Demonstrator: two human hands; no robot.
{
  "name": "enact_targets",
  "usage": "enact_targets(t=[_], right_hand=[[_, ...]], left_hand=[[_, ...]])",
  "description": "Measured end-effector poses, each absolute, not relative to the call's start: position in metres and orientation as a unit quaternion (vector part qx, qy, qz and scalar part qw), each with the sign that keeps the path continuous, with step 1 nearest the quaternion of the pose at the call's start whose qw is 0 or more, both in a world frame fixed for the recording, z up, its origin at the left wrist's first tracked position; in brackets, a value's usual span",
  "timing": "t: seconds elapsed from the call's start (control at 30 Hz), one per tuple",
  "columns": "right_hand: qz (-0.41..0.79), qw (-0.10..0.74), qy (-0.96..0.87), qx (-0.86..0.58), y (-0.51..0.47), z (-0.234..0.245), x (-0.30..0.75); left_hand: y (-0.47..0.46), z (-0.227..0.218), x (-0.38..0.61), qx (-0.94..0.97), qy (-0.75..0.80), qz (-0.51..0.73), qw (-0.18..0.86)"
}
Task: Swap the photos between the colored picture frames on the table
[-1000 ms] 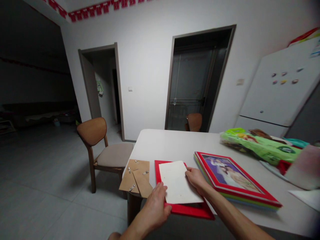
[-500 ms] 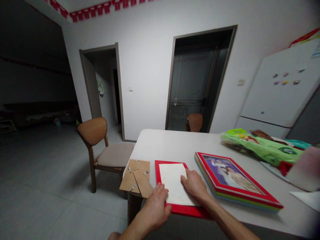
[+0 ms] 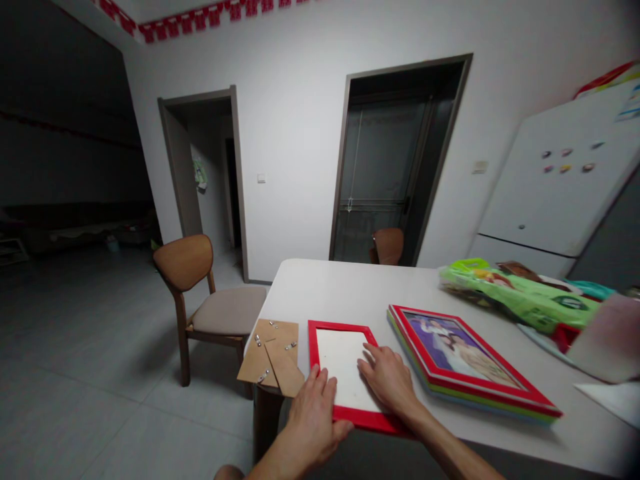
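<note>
red frame (image 3: 370, 421) lies at the table (image 3: 340, 287) edge; my left hand (image 3: 314, 415), open, rests on its near-left corner, my right hand (image 3: 391, 380), half-open, on the white sheet (image 3: 340, 352), neither visibly gripping; i'd press corners flush.

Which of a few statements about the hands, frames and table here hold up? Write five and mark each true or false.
1. The left hand is at the left side of the red frame. True.
2. The right hand is on the stack of frames. False: it is at the right side of the white sheet.
3. A brown board with metal clips lies to the left of the red frame. True.
4. The photo on top of the stack is face down. False: it faces up.
5. The green package is on the chair. False: it is on the table.
</note>
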State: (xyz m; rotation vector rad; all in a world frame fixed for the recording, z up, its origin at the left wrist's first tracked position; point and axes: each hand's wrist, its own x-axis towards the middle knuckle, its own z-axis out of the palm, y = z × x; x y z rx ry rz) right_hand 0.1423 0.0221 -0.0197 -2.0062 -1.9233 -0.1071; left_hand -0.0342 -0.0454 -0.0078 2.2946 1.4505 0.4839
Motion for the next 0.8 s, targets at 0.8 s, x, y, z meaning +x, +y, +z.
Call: enact_targets(t=[0.8], right_hand=[[0.056, 0.214, -0.823, -0.523, 0.0, -0.004, 0.01]], left_hand=[[-0.017, -0.023, -0.152, 0.69, 0.693, 0.188, 0.094]])
